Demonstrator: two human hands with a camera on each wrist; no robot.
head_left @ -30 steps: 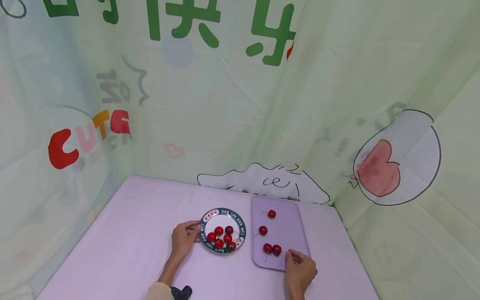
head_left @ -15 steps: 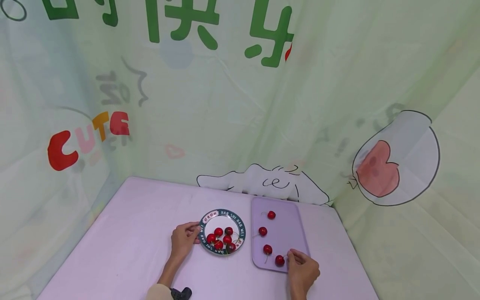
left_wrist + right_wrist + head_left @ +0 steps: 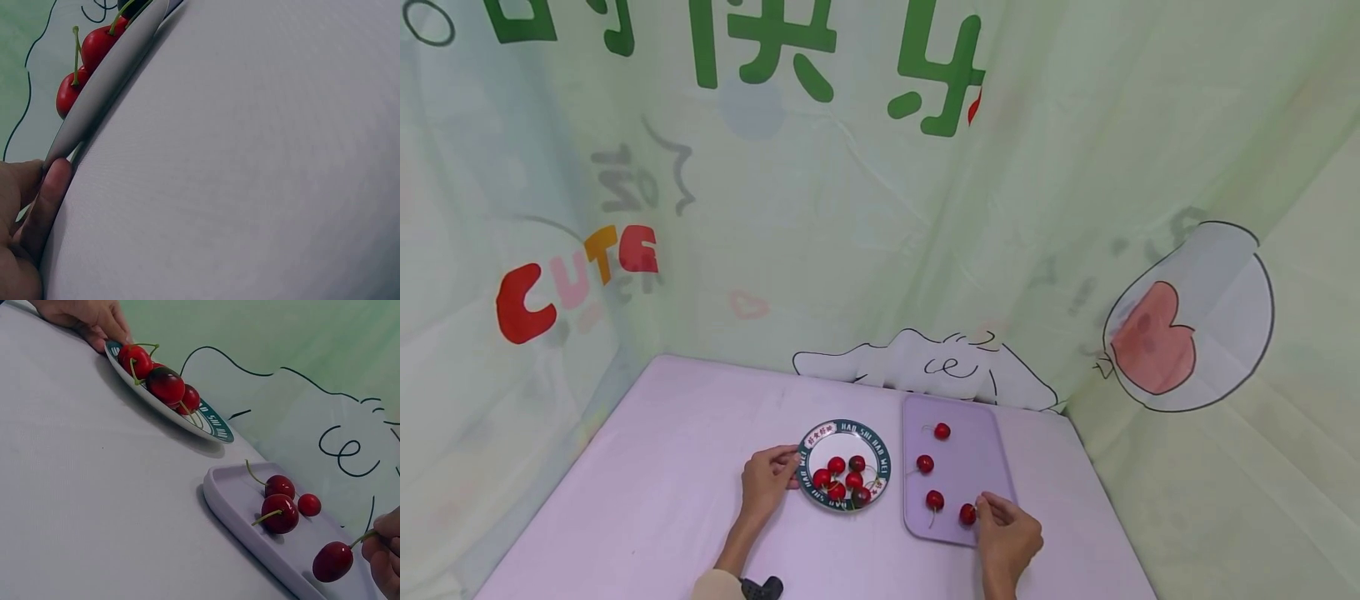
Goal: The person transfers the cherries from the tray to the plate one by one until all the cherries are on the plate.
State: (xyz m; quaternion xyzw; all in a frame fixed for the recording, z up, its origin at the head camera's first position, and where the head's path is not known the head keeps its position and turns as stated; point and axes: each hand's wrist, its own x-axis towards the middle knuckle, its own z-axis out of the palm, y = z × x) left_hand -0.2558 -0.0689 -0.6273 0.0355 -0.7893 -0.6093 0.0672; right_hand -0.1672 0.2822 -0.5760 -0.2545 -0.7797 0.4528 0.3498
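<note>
Cherry (image 3: pixel 967 514) moved up-tray; right hand (image 3: pixel 1006 537) pinches its half-hidden stem, left hand (image 3: pixel 766 481) grips plate (image 3: pixel 842 427).

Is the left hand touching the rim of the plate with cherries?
Touching. In the left wrist view, a fingertip of the left hand presses against the edge of the plate; the head view also shows the fingers at its rim.

I log the cherries (image 3: pixel 844 478) on the plate as bright red, one darkening to near black, stems green. The plate (image 3: pixel 882 462) reads white inside, with a dark teal rim carrying white lettering and a red patch. The tray (image 3: pixel 977 454) is pale lilac; the four cherries (image 3: pixel 925 463) on it are red. Counter (image 3: pixel 662 467) cloth is pale lilac-pink. The backdrop (image 3: pixel 850 217) is light green with green characters, red-orange-pink "CUTE" and a black-outlined cartoon.
</note>
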